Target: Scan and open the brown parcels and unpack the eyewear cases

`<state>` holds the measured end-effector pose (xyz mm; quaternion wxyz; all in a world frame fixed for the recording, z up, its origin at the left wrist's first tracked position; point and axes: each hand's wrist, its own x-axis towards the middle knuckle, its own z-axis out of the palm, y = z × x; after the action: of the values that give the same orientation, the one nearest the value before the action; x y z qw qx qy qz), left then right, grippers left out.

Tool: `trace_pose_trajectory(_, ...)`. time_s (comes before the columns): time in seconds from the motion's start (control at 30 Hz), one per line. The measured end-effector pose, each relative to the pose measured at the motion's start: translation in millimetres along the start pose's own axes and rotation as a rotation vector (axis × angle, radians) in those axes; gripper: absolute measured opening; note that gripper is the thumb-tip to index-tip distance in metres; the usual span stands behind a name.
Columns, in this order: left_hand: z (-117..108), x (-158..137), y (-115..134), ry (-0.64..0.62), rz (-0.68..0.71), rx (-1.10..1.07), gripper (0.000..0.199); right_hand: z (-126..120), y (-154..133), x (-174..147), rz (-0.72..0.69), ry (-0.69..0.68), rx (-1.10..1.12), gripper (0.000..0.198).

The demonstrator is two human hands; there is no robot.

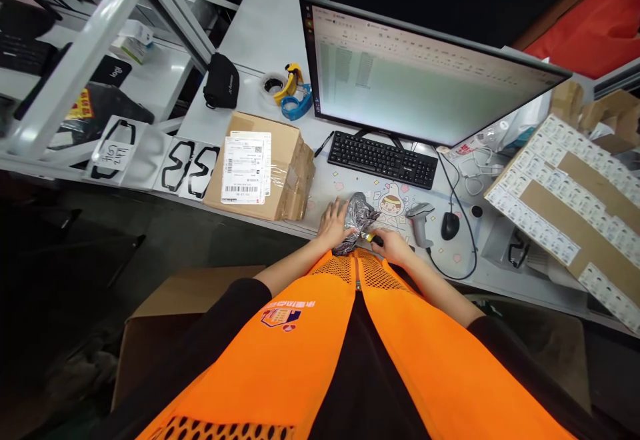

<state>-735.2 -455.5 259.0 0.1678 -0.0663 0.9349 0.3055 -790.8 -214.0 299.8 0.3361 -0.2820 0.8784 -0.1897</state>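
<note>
A crumpled, shiny grey plastic package (pixel 361 215) lies at the desk's front edge, close against the orange vest. My left hand (pixel 334 225) grips its left side, with the thumb reaching across it. In my right hand (pixel 393 247) is a yellow and black box cutter (pixel 376 240), its tip end at the package's right side. Whether the blade has gone through the plastic is too small to make out. The contents of the package are hidden.
Left stands a taped cardboard box (pixel 253 167) with a label. Behind are a keyboard (pixel 383 160), a monitor (pixel 430 73) and tape dispensers (pixel 296 99). Right are a barcode scanner (pixel 421 221), a mouse (pixel 451 226) with its cable, and a sticker-covered cardboard sheet (pixel 565 193).
</note>
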Motion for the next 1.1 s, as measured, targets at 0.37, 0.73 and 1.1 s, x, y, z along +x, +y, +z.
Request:
trace_pose_trajectory(0.37,7.6,0.1,-11.7,-0.056,-0.105,-0.215,0.063,-5.7,-19.6,18.1,-0.064,-0.039,-0.078,0.038)
trace_pose_trajectory(0.73,3.7,9.5,-16.0,-0.040,-0.195,-0.088,0.048,-27.1,7.6,28.2,0.103,0.055,-0.176,0.038)
trace_pose_trajectory(1.1,-3.4,14.7,-16.3,-0.051,-0.144,-0.089,0.051,24.1,74.9,31.8,0.506,0.284,0.000,0.045)
